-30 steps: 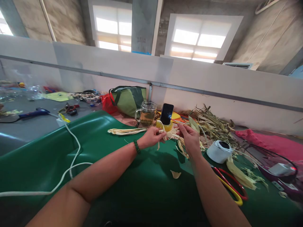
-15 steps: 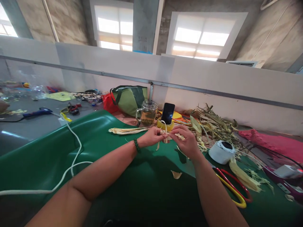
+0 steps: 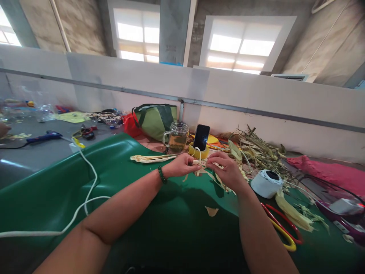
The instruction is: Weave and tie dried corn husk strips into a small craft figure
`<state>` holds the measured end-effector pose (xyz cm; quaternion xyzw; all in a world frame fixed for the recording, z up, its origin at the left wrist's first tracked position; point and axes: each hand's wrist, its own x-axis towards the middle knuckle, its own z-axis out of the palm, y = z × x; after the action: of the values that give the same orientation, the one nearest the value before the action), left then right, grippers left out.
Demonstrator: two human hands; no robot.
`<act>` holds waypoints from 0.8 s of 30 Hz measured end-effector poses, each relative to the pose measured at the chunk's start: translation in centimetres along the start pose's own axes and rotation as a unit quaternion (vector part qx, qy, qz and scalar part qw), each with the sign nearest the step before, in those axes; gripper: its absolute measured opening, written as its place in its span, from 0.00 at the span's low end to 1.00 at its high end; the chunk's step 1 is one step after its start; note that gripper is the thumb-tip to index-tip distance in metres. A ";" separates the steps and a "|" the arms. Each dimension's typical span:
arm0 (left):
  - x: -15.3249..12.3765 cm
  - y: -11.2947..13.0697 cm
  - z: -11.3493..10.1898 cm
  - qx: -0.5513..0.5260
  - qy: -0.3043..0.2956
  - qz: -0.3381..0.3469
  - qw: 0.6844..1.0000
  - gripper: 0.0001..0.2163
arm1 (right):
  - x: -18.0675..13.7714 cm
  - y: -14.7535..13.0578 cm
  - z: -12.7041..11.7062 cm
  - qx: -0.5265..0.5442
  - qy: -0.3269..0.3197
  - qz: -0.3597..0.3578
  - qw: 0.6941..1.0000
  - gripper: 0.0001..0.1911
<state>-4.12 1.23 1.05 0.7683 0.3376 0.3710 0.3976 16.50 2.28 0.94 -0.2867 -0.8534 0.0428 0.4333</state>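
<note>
Right hand (image 3: 226, 173) shifted slightly outward, pale husk strips (image 3: 200, 163), thin, looped, cream-coloured

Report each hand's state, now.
Left hand: closed, holding pale strips.
Right hand: fingers pinched closed on the strips' other side.

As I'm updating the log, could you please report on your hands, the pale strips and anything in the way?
Left hand, right hand: both pinching pale strips above green mat. Scissors beside right forearm, apart from hands. No obstruction seen.
</note>
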 end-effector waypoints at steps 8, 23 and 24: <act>0.1 0.2 0.4 -0.002 -0.033 -0.005 0.999 0.19 | 0.0 -0.8 0.6 0.032 0.017 0.036 0.999 0.08; 0.4 -0.8 1.0 -0.054 -0.038 -0.007 0.998 0.13 | 0.0 -2.0 2.1 0.026 0.020 0.032 0.999 0.06; 0.4 -1.0 1.1 -0.047 -0.030 -0.003 0.998 0.12 | 0.0 -2.2 2.2 0.026 0.011 0.024 0.999 0.07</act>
<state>-3.20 1.63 -0.16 0.7586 0.3097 0.3622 0.4443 13.85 0.84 0.25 -0.2964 -0.8400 0.0724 0.4487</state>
